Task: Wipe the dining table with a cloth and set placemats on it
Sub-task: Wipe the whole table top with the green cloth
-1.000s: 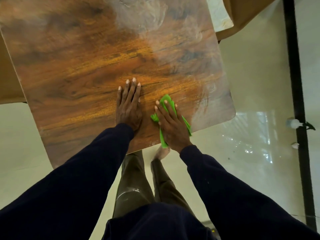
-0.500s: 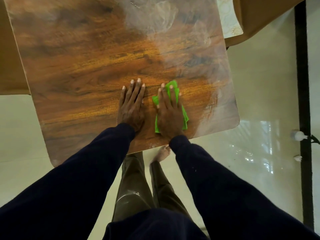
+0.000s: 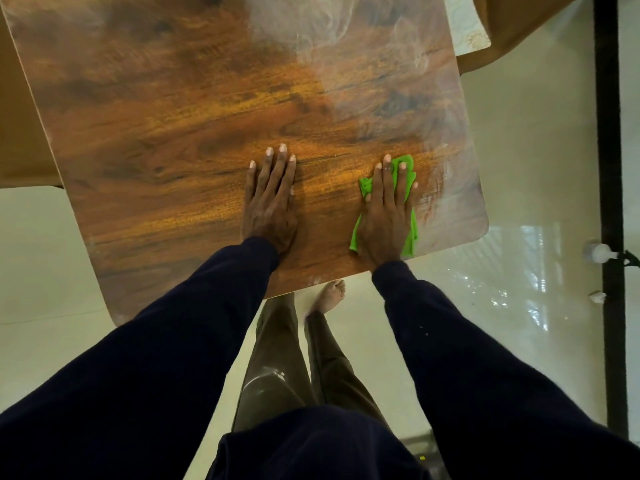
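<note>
The wooden dining table [image 3: 173,133] fills the upper part of the view, with a whitish smeared film over its right side and far right corner. My right hand [image 3: 386,216] presses flat, fingers straight, on a bright green cloth [image 3: 410,173] near the table's near right corner. My left hand [image 3: 272,199] rests flat on the bare wood to the left of it, fingers straight, holding nothing. A pale patterned placemat [image 3: 465,26] shows beyond the table's right edge at the top.
A brown chair or seat [image 3: 512,32] stands at the top right and another brown surface [image 3: 20,140] at the left. Glossy cream floor [image 3: 519,168] lies to the right, crossed by a black vertical bar [image 3: 609,168]. My legs and bare foot [image 3: 330,294] are below the table edge.
My right hand has slid the green cloth to the right, away from my left hand and towards the table's right edge. The left hand has stayed flat in place.
</note>
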`<control>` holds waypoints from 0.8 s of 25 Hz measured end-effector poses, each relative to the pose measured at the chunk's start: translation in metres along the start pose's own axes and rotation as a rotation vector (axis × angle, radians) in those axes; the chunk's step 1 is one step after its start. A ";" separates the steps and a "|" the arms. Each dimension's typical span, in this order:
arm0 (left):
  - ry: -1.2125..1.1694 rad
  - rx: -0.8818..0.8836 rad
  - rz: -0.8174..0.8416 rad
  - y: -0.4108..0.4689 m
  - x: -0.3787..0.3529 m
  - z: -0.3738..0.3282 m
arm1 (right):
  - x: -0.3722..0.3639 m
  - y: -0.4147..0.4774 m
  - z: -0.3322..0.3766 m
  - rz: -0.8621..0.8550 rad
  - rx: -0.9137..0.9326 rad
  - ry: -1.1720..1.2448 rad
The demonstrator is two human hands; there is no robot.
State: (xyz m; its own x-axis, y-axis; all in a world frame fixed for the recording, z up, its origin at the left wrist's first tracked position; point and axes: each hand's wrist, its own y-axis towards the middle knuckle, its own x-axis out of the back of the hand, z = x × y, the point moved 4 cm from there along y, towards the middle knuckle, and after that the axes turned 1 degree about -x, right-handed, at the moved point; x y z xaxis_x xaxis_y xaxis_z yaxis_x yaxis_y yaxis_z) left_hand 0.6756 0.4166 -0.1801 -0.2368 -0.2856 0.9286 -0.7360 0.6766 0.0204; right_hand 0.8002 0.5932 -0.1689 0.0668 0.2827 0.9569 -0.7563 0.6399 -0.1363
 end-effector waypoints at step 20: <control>-0.055 0.008 0.027 -0.001 -0.002 -0.001 | 0.021 0.057 -0.033 -0.044 -0.082 -0.009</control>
State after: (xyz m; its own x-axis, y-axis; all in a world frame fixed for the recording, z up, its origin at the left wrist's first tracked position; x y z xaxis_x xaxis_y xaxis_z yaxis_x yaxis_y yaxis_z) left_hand 0.6773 0.4171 -0.1816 -0.2909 -0.3046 0.9070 -0.7339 0.6792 -0.0073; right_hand 0.7804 0.6591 -0.1654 0.0926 0.2470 0.9646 -0.6970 0.7079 -0.1144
